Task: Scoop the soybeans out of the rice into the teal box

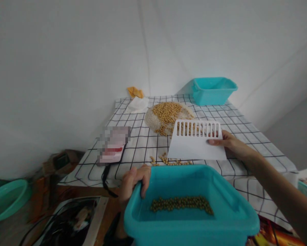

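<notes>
My left hand (139, 181) grips the left rim of a turquoise plastic basin (191, 229), held at the table's front edge. A band of soybeans (181, 204) lies on the basin's floor. In my right hand (226, 141) is a white slotted scraper (196, 147), held by its right end with the thumb on its near face. The scraper stands upright just beyond the basin's far rim. Behind it lies a heap of soybeans (167, 112) mixed with pale rice-like grains (153, 119), partly hidden by the scraper. A few loose soybeans (165, 159) are scattered between heap and basin.
A second turquoise basin (213, 95) stands at the back right of the checked tablecloth (138, 147). At the back left are a yellow cloth (135, 92) and a white crumpled item (138, 104). A blurred-out phone-like object (113, 145) lies at left. A green basin (8, 201) sits lower left.
</notes>
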A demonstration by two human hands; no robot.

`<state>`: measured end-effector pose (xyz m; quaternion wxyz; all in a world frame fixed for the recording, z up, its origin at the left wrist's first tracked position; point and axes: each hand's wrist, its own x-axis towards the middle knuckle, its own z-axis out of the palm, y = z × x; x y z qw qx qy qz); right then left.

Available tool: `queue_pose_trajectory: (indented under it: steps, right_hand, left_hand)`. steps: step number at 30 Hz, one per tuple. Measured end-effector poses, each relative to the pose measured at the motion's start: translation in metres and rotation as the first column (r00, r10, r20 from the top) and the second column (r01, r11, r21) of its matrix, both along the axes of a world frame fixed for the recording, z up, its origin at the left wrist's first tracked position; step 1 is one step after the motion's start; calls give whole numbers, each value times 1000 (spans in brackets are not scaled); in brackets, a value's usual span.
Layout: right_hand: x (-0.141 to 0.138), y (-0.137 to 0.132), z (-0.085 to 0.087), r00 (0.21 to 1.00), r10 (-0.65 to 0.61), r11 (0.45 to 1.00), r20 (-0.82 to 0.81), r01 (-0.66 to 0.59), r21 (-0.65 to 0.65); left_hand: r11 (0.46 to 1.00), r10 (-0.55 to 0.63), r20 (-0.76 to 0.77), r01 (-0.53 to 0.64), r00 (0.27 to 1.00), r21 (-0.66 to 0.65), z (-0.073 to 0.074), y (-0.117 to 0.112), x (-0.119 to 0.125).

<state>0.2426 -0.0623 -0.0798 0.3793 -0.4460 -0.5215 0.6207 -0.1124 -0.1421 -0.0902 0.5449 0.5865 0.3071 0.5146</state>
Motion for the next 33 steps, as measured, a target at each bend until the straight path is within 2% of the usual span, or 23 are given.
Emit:
queue_pose_trajectory:
  steps: [3,6,10,14,18,25,33]
  right_hand:
    - [0,4,-2,998,-61,997,-11,61,42]
    - [-4,12,-2,998,-46,997,43,43,64]
    - [-26,26,8,991,39,994,125,-51,95]
    - [-52,38,17,966,203,962,162,-228,153]
    - [-56,39,15,945,289,938,151,-311,154]
    - [-46,32,7,954,273,948,122,-288,132]
    - [-47,30,11,955,278,952,103,-288,106]
  left_hand:
    - [1000,-3,69,3,998,3,-1,-2,4]
    - [1000,9,97,-10,995,10,-3,-4,7]
    - [999,49,87,-49,995,-8,-3,-6,9]
    - [998,63,59,-62,996,-24,-3,-6,9]
    - [999,42,65,-41,997,-23,-3,-6,8]
    - [996,83,16,-83,996,-43,-2,-9,9]
    - [996,83,37,-82,996,-36,-3,-7,10]
